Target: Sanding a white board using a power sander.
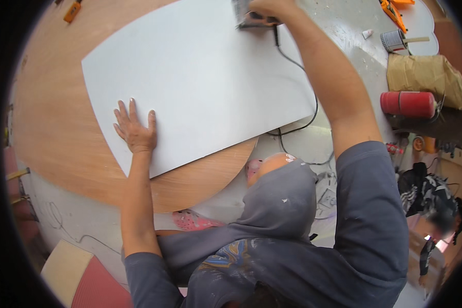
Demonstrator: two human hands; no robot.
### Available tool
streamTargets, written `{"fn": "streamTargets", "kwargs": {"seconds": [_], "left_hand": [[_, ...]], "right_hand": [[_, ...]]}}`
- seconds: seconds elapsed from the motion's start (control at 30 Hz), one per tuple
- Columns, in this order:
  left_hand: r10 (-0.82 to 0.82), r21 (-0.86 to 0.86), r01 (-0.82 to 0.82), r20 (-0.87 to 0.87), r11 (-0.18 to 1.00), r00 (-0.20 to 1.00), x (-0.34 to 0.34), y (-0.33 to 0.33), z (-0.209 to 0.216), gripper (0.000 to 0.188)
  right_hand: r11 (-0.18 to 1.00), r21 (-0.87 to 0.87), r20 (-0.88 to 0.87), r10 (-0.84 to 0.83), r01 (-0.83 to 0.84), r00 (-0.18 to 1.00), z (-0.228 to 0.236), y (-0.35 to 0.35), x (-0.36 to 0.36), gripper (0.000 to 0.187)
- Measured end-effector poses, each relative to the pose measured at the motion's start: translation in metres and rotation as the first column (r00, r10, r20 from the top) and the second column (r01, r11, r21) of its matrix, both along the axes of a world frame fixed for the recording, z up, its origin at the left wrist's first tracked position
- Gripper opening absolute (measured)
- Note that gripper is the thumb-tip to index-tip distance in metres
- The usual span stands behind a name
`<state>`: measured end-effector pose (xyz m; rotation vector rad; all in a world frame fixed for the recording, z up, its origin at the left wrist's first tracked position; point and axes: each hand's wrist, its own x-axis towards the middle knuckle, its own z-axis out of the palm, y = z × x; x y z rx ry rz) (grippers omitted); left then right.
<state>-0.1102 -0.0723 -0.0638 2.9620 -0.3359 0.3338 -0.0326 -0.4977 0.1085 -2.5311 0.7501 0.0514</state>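
A large white panel (200, 87) with curved edges lies across a wider round wooden board (56, 138). My left hand (137, 134) rests flat near the panel's left edge, fingers spread, holding nothing. At the far end of the panel, my right hand (273, 9) is wrapped around a grey corded power tool, which looks like a sander (241, 14). The tool sits on the white surface, partly cut off by the top of the view. Its black cord (299, 64) hangs past the panel's right edge and loops down to the floor.
On the right are a red fire extinguisher (408, 104), a brown paper bag (421, 74), a can (393, 41) with a stick across it, and orange tools (393, 14). Another person (436, 205) is at the far right. An orange-handled tool (73, 11) lies at the upper left.
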Motion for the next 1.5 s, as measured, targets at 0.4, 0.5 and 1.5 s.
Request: {"fn": "streamTargets", "kwargs": {"seconds": [0.4,0.5,1.5], "left_hand": [[0.027,-0.173,-0.153,-0.571,0.973,0.821,0.030,-0.191,0.152,0.117],[-0.264,0.016,0.275,-0.232,0.961,0.936,0.012,-0.193,0.140,0.084],[-0.648,0.177,0.687,-0.233,0.705,0.725,0.123,-0.332,0.169,0.079]], "right_hand": [[0.636,0.639,0.482,0.107,-0.433,0.869,-0.081,0.093,-0.122,0.097],[0.995,0.023,0.580,0.065,-0.095,0.812,-0.145,0.047,-0.209,0.078],[0.804,0.277,0.436,0.383,-0.527,0.814,0.055,0.063,-0.250,0.030]]}}
